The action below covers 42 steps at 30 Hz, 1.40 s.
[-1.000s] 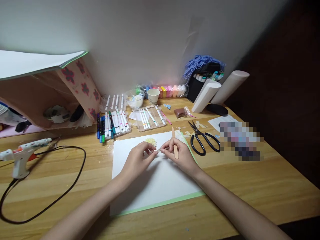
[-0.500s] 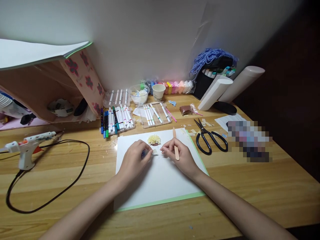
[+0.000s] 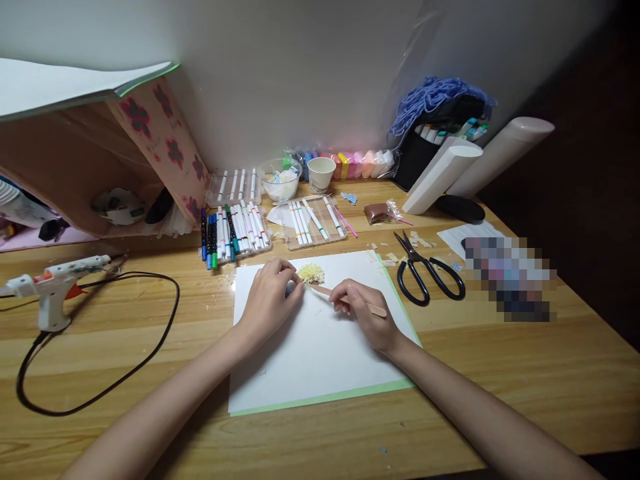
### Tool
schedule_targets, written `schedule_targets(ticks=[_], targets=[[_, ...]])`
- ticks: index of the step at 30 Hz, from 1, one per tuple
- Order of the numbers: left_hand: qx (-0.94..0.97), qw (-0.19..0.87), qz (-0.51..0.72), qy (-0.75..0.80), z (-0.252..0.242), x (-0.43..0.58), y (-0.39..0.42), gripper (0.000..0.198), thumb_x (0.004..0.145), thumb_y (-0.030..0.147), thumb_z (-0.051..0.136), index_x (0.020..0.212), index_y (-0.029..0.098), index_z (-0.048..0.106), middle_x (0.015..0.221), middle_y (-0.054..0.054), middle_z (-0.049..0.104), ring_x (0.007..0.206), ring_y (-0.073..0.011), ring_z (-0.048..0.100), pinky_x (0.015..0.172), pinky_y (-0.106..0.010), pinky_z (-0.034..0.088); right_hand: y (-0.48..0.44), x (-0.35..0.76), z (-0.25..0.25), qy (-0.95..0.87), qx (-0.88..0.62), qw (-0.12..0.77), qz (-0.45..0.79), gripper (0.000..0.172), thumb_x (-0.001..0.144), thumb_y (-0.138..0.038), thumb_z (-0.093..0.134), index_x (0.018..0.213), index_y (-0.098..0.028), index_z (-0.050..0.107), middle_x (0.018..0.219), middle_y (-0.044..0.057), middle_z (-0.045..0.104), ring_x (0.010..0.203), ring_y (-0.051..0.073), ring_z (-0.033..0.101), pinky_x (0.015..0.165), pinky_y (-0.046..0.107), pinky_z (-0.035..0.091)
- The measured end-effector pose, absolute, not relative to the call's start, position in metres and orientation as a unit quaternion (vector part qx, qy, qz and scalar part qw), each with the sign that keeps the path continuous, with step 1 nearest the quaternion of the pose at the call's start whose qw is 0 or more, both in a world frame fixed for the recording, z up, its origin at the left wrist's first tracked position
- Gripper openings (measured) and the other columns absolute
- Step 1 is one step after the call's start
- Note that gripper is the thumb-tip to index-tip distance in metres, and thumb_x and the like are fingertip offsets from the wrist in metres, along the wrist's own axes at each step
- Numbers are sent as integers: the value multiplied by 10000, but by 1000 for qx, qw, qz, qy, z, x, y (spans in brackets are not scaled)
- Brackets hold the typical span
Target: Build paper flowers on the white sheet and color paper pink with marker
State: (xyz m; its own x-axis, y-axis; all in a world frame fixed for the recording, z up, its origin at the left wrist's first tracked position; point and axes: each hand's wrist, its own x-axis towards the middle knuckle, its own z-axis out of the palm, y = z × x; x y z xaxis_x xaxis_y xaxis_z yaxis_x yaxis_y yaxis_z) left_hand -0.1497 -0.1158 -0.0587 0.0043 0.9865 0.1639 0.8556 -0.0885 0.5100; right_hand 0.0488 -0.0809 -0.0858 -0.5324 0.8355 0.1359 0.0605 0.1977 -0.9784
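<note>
My right hand (image 3: 361, 308) is closed round a flat wooden craft stick (image 3: 376, 310), which now slants left across the paper. The stick's far end reaches close to the fingertips of my left hand (image 3: 273, 293). Those fingers are pinched together, and what they hold is too small to make out; a dark bluish patch shows under the curled fingers. Just beyond the fingertips lies a mound of pale yellow shreds (image 3: 311, 273) with some brown at its lower edge. Both hands are over a white sheet of paper (image 3: 320, 360) with a green border.
Black-handled scissors (image 3: 430, 270) lie open on the right, near pale scraps. Markers (image 3: 245, 230), a clear bowl (image 3: 280, 181), a paper cup (image 3: 321, 175) and a brown packet (image 3: 379, 213) stand behind. At left are a glue gun (image 3: 55, 287) and its looping cord.
The craft stick has swung from pointing away to pointing left, toward my left fingertips. My right hand has turned and shifted slightly right. The left hand keeps its pinch.
</note>
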Motion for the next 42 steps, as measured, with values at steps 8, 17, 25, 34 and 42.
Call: schedule_targets(ticks=[8, 17, 25, 34, 42], targets=[[704, 136, 233, 657, -64, -154, -111, 106, 837, 187, 535, 793, 174, 631, 937, -71, 596, 908, -224, 558, 791, -357, 440, -81, 44, -89, -717, -338, 314, 523, 361, 966, -416, 359, 832, -204, 619, 706, 20, 587, 679, 156, 568, 659, 292, 438], [700, 129, 242, 660, -63, -154, -110, 105, 836, 180, 534, 769, 174, 615, 916, -67, 596, 883, -217, 561, 774, -344, 443, -82, 44, -88, -718, -335, 320, 520, 372, 963, -433, 357, 834, -202, 617, 706, 23, 586, 674, 157, 567, 654, 288, 439], [697, 133, 231, 666, -60, -154, -110, 99, 865, 208, 510, 822, 181, 596, 907, -59, 590, 880, -215, 549, 758, -332, 420, -81, 43, -88, -718, -345, 315, 516, 358, 960, -434, 367, 834, -208, 614, 711, 24, 585, 700, 165, 575, 663, 289, 442], [622, 152, 279, 716, -68, -184, -98, 228, 902, 285, 432, 775, 184, 592, 832, -39, 613, 797, -195, 553, 701, -294, 386, -82, 40, -90, -711, -352, 322, 517, 361, 952, -451, 383, 817, -212, 618, 698, 20, 584, 689, 165, 580, 650, 283, 450], [614, 154, 312, 709, -80, -193, -94, 227, 892, 265, 416, 757, 182, 578, 798, -24, 606, 775, -177, 548, 688, -274, 367, -77, 34, -81, -711, -347, 331, 514, 390, 956, -444, 374, 704, -208, 553, 649, 5, 536, 624, 146, 537, 591, 269, 417]])
